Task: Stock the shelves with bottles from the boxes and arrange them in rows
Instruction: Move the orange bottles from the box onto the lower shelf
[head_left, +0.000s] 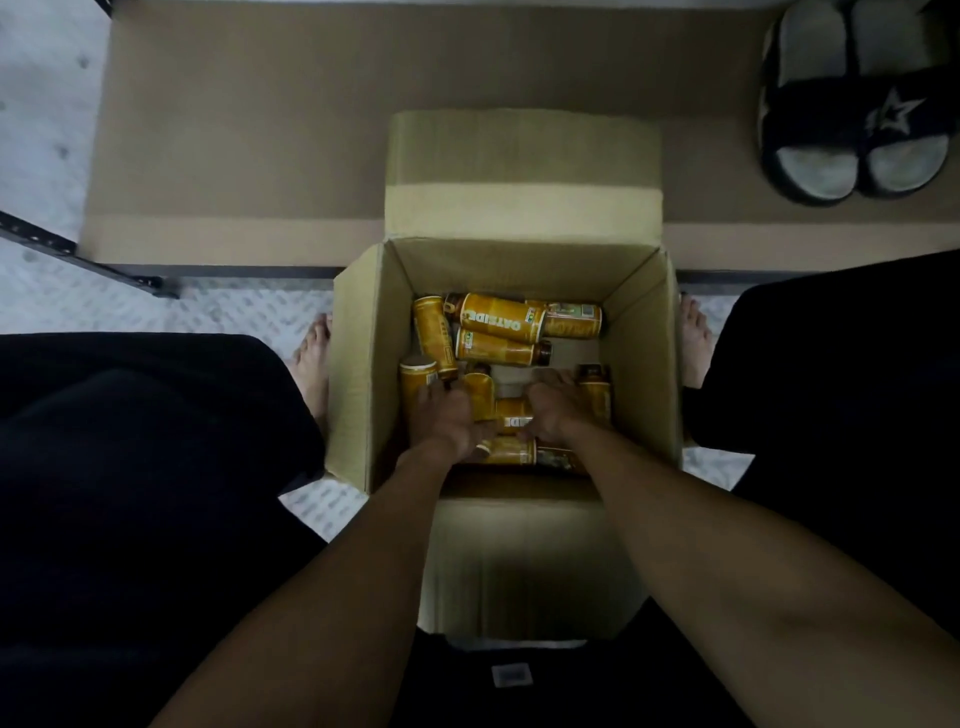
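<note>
An open cardboard box (363, 364) stands on the floor between my knees. Several yellow bottles with dark caps lie jumbled inside it; one labelled bottle (501, 318) lies across the far side. Both my hands are down in the box. My left hand (447, 421) curls over an upright yellow bottle (415, 379) at the left. My right hand (553, 405) curls over a lying bottle (511, 418) near the middle. The fingertips of both hands are hidden among the bottles.
The low shelf (260, 130) beyond the box is lined with brown cardboard. A pair of dark slippers (852, 104) sits on its right end. A black metal shelf rail (78, 254) runs at the left. My bare feet flank the box.
</note>
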